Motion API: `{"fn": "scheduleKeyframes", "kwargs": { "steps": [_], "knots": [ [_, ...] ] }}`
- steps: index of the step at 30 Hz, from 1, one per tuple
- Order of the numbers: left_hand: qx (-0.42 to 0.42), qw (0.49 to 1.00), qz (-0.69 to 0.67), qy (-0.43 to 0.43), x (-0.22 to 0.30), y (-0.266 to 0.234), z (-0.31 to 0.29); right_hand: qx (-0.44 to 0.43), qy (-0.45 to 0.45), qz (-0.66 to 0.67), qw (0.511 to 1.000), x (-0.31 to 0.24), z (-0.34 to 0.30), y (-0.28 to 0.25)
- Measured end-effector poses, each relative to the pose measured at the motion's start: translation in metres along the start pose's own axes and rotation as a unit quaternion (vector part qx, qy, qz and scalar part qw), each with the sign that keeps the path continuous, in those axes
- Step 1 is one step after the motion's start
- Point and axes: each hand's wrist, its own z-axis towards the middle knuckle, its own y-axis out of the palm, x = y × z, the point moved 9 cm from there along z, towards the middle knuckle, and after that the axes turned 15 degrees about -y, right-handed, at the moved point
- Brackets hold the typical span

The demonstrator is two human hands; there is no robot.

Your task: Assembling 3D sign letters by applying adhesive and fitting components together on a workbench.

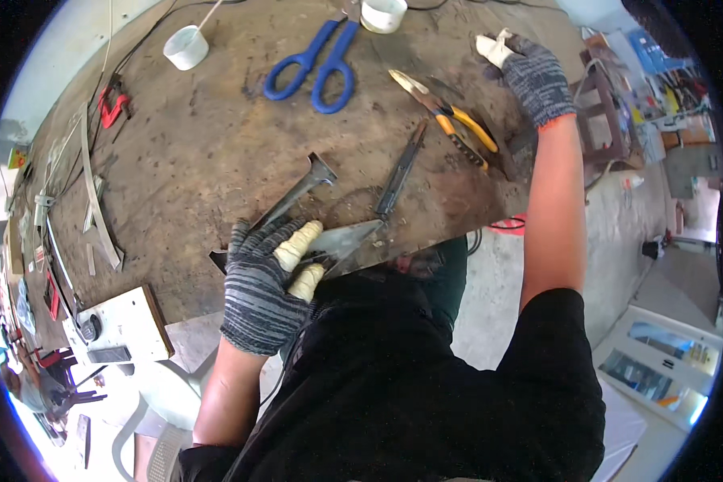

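Note:
My left hand (267, 281), in a grey striped glove with pale tape on the fingers, is closed over a bent sheet-metal piece (341, 241) near the table's front edge. A narrow arm of metal with a flared end (321, 170) sticks out beyond the fingers; whether it is the same piece is hidden. My right hand (530, 68), gloved alike, reaches to the far right of the table with its fingers curled; what they hold, if anything, cannot be made out. Nearest to it lie pliers with yellow-and-black handles (466, 132). A dark, slim, knife-like tool (402, 173) rests between the hands.
Blue-handled scissors (333, 76) lie at the back of the wooden table (209, 153). Two white cups (186, 48) stand there, one with a stick in it. Metal strips (92, 185), cables and a red clamp-like tool (114, 106) are on the left. A white board (124, 325) sits front left.

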Motion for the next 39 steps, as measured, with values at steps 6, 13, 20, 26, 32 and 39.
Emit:
{"fn": "scheduleKeyframes", "kwargs": {
  "steps": [6, 13, 20, 26, 32, 39],
  "knots": [
    [-0.012, 1.000, 0.002, 0.005, 0.013, 0.006, 0.003, 0.101, 0.118, 0.175, 0.972, -0.048, -0.065, -0.012],
    [-0.010, 0.999, 0.033, -0.009, 0.003, 0.011, -0.003, 0.307, 0.368, 0.003, 0.878, -0.023, -0.162, -0.039],
    [0.001, 1.000, 0.023, -0.002, 0.004, 0.012, -0.008, 0.175, 0.521, 0.073, 0.832, 0.022, -0.185, -0.017],
    [0.000, 1.000, -0.006, -0.025, 0.005, 0.010, -0.009, 0.093, 0.548, 0.157, 0.817, 0.065, -0.177, 0.028],
    [-0.012, 0.999, -0.024, -0.037, 0.002, 0.012, -0.008, 0.269, 0.461, 0.281, 0.798, 0.070, -0.158, 0.045],
    [-0.014, 0.999, -0.022, -0.045, -0.001, 0.013, -0.008, 0.276, 0.481, 0.366, 0.747, 0.066, -0.143, 0.056]
  ]
}}
